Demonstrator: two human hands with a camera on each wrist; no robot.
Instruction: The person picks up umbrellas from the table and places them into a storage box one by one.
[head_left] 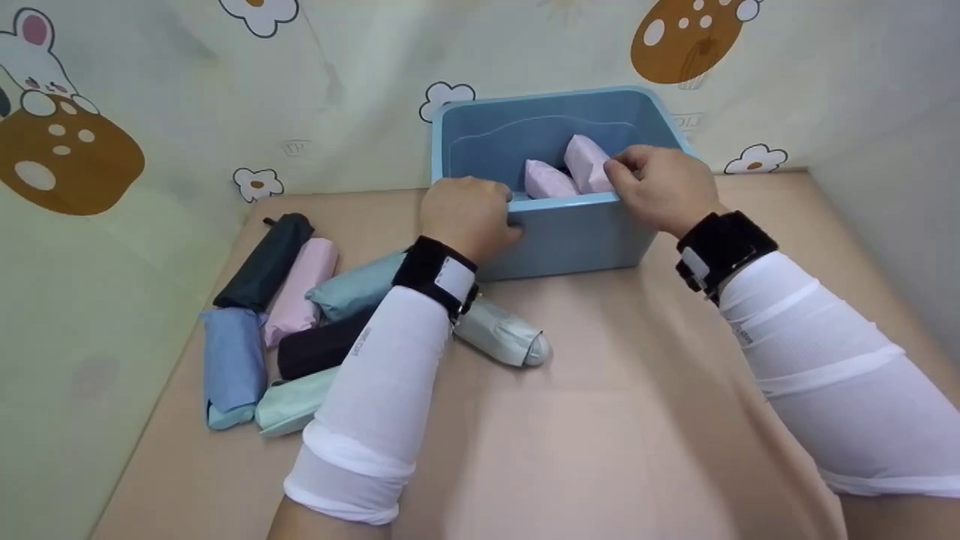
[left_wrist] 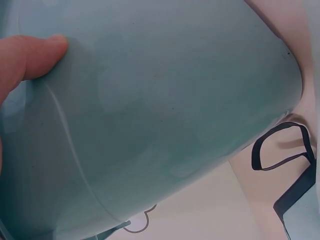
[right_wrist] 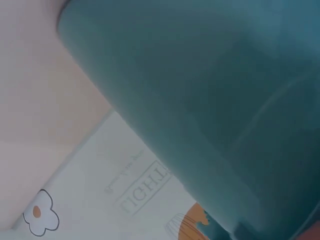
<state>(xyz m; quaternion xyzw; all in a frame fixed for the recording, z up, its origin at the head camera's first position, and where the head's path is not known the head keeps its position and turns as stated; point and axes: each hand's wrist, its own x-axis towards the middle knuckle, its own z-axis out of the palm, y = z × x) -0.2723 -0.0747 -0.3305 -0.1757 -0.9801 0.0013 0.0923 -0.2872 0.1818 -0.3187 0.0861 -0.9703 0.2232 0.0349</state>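
Note:
A blue plastic bin (head_left: 570, 240) stands against the back wall, with two pink folded umbrellas inside. My left hand (head_left: 469, 217) grips the front rim near its left end; the thumb (left_wrist: 42, 55) lies on the outer wall in the left wrist view. Over the front right corner, my right hand (head_left: 667, 187) reaches in and pinches the edge of the upright pink umbrella (head_left: 587, 165) between thumb and index finger. The other pink umbrella (head_left: 550, 180) lies beside it, lower and to the left. Most of my right hand's fingers are hidden.
Left of the bin lie several folded umbrellas: dark green (head_left: 266, 259), pink (head_left: 304, 289), blue (head_left: 234, 360), teal (head_left: 356, 285), black (head_left: 319, 349) and mint (head_left: 292, 401). A grey-green one (head_left: 499, 334) lies before the bin, partly behind my left wrist. The patterned wall (head_left: 360, 97) borders the table.

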